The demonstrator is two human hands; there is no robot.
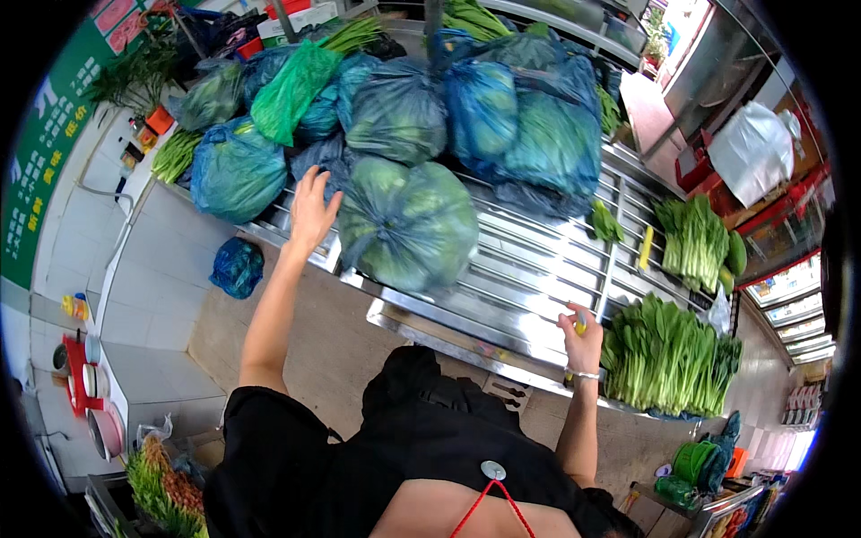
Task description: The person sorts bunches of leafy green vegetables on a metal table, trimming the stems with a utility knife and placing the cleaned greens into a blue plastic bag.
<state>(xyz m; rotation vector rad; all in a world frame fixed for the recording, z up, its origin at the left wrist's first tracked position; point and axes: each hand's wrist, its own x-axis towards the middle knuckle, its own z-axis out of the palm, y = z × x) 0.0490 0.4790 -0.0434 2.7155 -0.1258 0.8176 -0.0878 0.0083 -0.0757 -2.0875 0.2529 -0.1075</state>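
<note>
My left hand [313, 210] has its fingers apart and holds nothing. It is over the front edge of the rack, just left of a big tied dark plastic bag [412, 222] of green vegetables; whether the fingertips touch the bags behind is unclear. My right hand [584, 341], with a bracelet at the wrist, is closed around a slim yellow-handled tool [580, 325] at the rack's front. The fingers hide most of this tool, so its kind cannot be told. Right beside that hand lies a row of leafy greens [666, 360] with pale stalks.
Several blue and dark bags of vegetables [548, 138] and a bright green bag [296, 87] crowd the metal slatted rack [518, 269]. Further right are a yellow object [646, 247], a loose leaf [607, 222] and more greens [693, 242]. A blue bag [237, 267] sits on the floor.
</note>
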